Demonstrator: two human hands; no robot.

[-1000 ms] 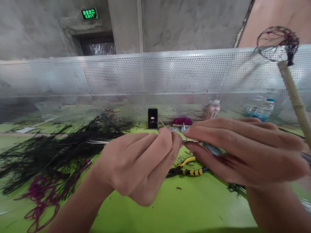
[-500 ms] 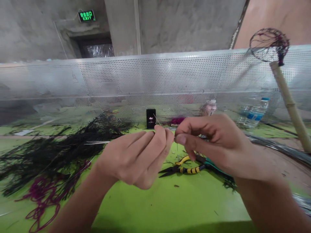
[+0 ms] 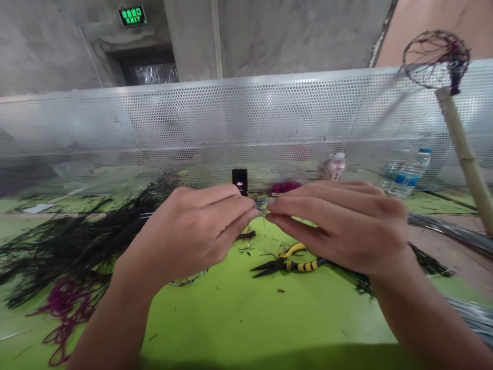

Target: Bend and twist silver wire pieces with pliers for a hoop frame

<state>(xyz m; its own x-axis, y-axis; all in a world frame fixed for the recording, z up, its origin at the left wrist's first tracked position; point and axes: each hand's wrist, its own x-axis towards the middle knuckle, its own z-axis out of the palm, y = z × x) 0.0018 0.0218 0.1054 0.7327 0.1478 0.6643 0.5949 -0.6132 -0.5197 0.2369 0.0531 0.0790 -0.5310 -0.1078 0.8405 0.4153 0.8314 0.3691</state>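
Note:
My left hand (image 3: 188, 226) is closed over the middle of the table, palm down, its fingertips pressed together. Facing it, my right hand (image 3: 342, 221) has its thumb and fingers pinched, with a small gap between the two hands. Whatever the fingertips hold is hidden or too thin to make out. Part of a thin wire loop (image 3: 188, 281) shows below my left hand. Long-nose pliers (image 3: 304, 266) with yellow and black handles lie on the green table (image 3: 239, 318), partly behind my right hand.
Dark, stringy plant-like strands (image 3: 77, 241) and purple cord (image 3: 63, 303) lie at left. A phone (image 3: 239, 180) stands behind the hands. Bottles (image 3: 410, 174) stand by the perforated metal screen (image 3: 246, 118). A bamboo pole (image 3: 464, 154) rises at right; wire bundles (image 3: 454, 234) lie nearby.
My left hand has turned palm down and shifted left. The right hand's fingers have straightened and flattened. The thin wire that stuck up from my left fingertips no longer shows.

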